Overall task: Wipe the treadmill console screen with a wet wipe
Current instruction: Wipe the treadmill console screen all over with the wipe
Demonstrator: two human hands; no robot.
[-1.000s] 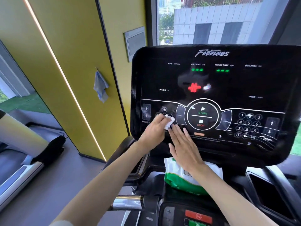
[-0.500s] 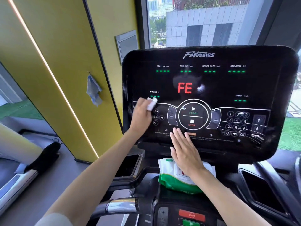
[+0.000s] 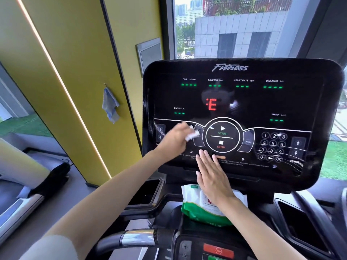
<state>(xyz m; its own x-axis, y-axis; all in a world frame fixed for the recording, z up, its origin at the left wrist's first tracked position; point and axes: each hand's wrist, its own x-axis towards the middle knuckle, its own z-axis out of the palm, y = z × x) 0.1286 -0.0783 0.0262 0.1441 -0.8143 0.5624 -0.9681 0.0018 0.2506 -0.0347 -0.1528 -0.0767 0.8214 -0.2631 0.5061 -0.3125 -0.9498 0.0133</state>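
Head view, treadmill console. The wet wipe (image 3: pixel 192 135) was seen as a small white wad held at the fingertips of the left hand (image 3: pixel 174 140) and laid against the lower left part of the console screen (image 3: pixel 242 102), between the incline arrows and the START/STOP ring (image 3: pixel 222 136). The left hand was blurred, so the exact lie of its fingers could not be made out; the wipe was plainly grasped by them. The right hand (image 3: pixel 212 175) was spread flat with straight fingers, nothing held, its fingertips resting on the panel just under the ring and its wrist above the green-and-white wipe packet (image 3: pixel 189 199) lodged below the console.

The wipe was judged to be light, limp and damp. It would be expected to crumple or roll under a loose pinch, so it would be best taken as a folded pad beneath several fingertips and pressed flat. The screen was judged to be rigid, glossy and slick when wetted. Light reflections were seen on it. Its printed keys, including the numeric keypad (image 3: pixel 273 145) at the right, could be triggered by firm pressure, and a red "E" was lit at centre. Most of the upper and right panel was judged as not yet reached.
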